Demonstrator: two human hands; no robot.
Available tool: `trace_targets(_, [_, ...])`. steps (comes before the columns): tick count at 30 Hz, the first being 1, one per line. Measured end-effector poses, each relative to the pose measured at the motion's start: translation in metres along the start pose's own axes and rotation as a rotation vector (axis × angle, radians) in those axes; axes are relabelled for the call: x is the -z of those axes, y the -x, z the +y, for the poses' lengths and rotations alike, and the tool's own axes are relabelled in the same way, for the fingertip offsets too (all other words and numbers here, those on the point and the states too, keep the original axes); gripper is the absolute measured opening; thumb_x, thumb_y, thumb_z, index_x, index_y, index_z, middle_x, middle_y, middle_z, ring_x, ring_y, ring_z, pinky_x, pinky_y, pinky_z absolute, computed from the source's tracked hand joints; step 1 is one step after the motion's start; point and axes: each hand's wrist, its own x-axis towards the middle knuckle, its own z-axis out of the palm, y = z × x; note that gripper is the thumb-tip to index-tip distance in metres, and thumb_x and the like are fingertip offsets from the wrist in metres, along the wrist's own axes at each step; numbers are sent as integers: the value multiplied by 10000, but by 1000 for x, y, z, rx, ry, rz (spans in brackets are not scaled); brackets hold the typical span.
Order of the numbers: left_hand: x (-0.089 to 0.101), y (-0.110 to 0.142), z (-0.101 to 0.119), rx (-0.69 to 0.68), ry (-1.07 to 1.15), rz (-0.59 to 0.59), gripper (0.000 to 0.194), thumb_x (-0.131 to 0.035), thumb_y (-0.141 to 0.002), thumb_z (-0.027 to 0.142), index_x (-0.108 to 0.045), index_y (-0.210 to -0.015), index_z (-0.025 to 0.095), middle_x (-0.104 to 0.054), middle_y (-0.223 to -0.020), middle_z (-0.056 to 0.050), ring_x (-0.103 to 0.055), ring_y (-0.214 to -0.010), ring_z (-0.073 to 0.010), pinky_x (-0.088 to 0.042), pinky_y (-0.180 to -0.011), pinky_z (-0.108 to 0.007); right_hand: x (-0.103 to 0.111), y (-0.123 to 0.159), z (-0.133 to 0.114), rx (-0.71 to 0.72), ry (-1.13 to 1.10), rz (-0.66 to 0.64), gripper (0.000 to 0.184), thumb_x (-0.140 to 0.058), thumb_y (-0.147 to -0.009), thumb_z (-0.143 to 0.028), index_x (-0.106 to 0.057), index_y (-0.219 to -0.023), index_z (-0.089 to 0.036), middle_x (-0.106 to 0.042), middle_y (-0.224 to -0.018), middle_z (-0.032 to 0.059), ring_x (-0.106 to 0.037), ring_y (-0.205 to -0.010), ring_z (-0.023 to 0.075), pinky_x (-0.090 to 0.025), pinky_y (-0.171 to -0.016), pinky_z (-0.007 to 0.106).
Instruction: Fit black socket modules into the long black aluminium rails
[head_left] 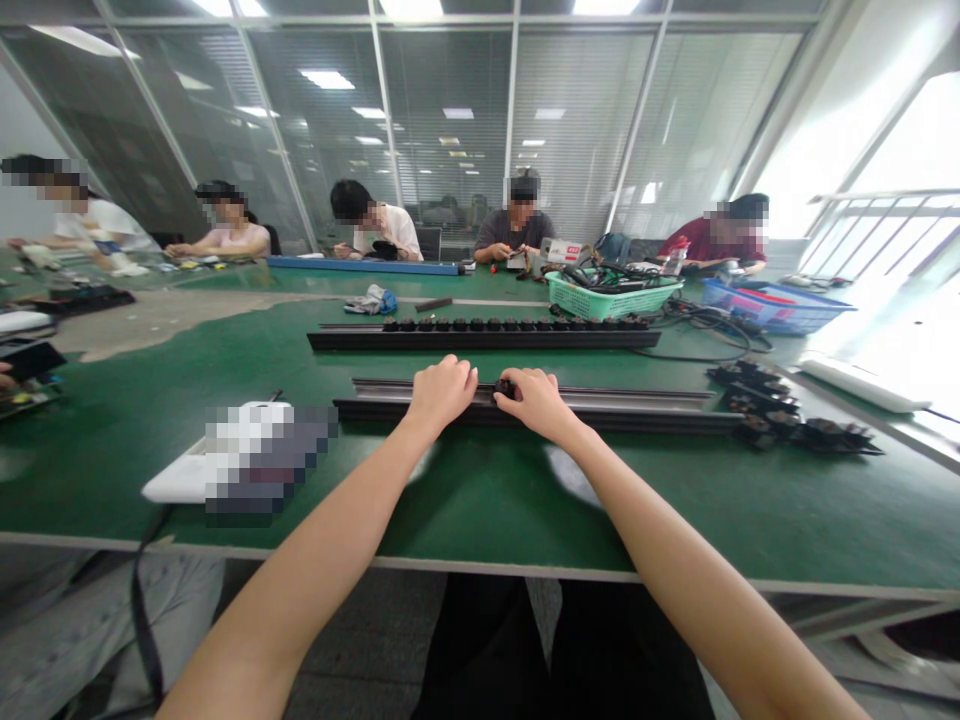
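A long black metal rail (pixel 637 410) lies across the green table (pixel 480 500) in front of me. My left hand (pixel 442 392) rests on the rail with its fingers curled over the top edge. Just to its right, my right hand (pixel 534 398) is closed on a small black socket module (pixel 504 387) that sits on the rail. Behind it lies a second black rail (pixel 484 336) with a row of several black modules fitted along it. A pile of loose black modules (pixel 787 415) lies at the right end of the near rail.
A white object (pixel 225 460) lies at the near left. A green basket (pixel 611 295) of cables and a blue basket (pixel 776 305) stand at the back right. Several people sit working along the far side. A glass wall runs behind them.
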Motion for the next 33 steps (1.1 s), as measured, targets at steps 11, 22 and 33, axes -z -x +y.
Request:
trace_targets(11, [0,0,0,10,7,-4,460,-292,-1049,408,-692,-1084,184,-663,-1117,-136,-686,-1029,-292,-505,-848,-375,2,0,5,-19,13,-5,283,-572,-915,-389,-663,-1106,-201,-692,-976,73,-570,-985,252,-322,-842,350])
trace_targets(22, [-1,0,0,5,3,10,455,-293,-1048,402,-692,-1060,183,-664,-1097,-130,-689,-1000,-289,-506,-833,-373,5,0,6,-34,18,-7,253,-573,-897,-376,-659,-1057,-201,-706,-982,72,-583,-982,256,-324,-839,351])
trace_targets(33, [-1,0,0,-1,-2,24,446,-302,-1045,395,-689,-1037,173,-668,-1077,-118,-692,-968,-285,-511,-803,-366,8,0,15,-81,48,-16,241,-584,-872,-379,-653,-1028,-208,-721,-980,68,-610,-945,248,-327,-822,341])
